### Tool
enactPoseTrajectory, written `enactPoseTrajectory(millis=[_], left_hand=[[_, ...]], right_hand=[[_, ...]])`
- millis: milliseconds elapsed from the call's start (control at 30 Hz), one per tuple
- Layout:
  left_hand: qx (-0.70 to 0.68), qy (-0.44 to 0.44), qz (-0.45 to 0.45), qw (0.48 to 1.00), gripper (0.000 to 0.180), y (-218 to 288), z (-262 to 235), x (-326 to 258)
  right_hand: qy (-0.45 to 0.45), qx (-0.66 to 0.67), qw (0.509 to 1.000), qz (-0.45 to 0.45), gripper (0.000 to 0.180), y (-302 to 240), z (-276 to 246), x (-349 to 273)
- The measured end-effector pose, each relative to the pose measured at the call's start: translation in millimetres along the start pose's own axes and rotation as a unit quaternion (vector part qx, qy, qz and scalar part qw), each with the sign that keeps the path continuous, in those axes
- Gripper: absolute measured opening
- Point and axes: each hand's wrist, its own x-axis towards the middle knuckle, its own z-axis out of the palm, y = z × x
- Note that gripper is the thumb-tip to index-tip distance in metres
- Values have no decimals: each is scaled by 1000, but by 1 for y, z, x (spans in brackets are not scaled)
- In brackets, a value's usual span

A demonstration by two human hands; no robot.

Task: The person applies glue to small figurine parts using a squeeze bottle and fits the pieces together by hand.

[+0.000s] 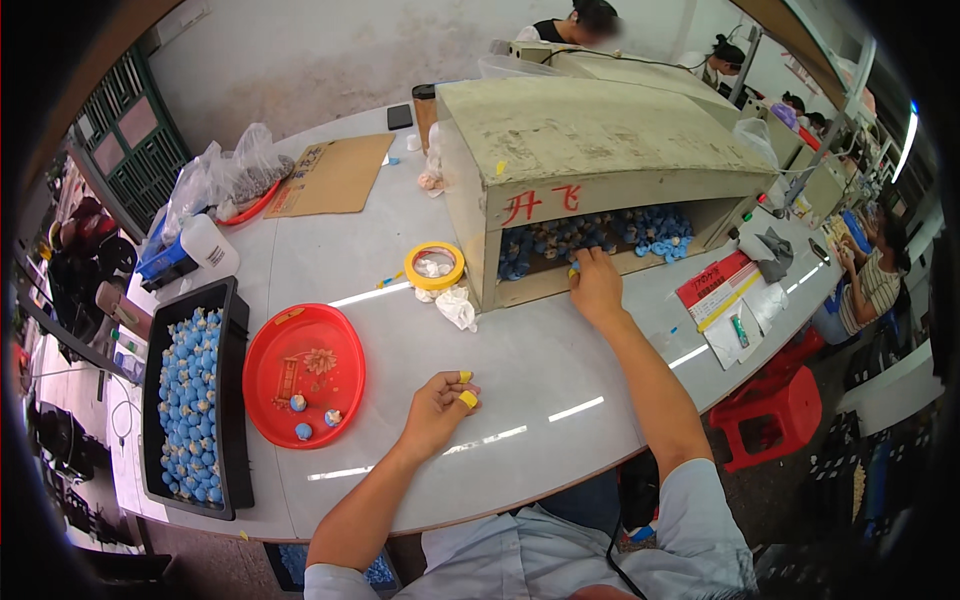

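My left hand (436, 416) is over the table, its yellow-taped fingertips pinched around a small pinkish bit, too small to name. At the front opening of a cream-painted box (600, 125), my right hand (597, 287) is closed at the fingertips, where a small blue piece (574, 269) shows. Behind these fingers, many small blue pieces (655, 228) lie heaped inside the box. Left of my left hand is a round red tray (262, 345) holding three blue ball-like figures (333, 417) with pale tops.
Far left, a black bin (238, 330) is filled with similar blue figures. A yellow tape roll (457, 282) and crumpled tissue (457, 308) lie beside the box. Cardboard (335, 175) lies behind. Papers (722, 290) sit right; a red stool (775, 415) stands below. Several people work farther off.
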Motion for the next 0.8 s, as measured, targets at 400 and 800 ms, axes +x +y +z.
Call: enactPoseTrajectory(millis=[400, 800], left_hand=[[107, 93, 112, 984, 49, 2, 7, -6], [-44, 68, 32, 996, 38, 1, 15, -3]], right_hand=[[-316, 712, 559, 284, 29, -101, -18, -89], [-315, 678, 623, 229, 28, -109, -36, -128]])
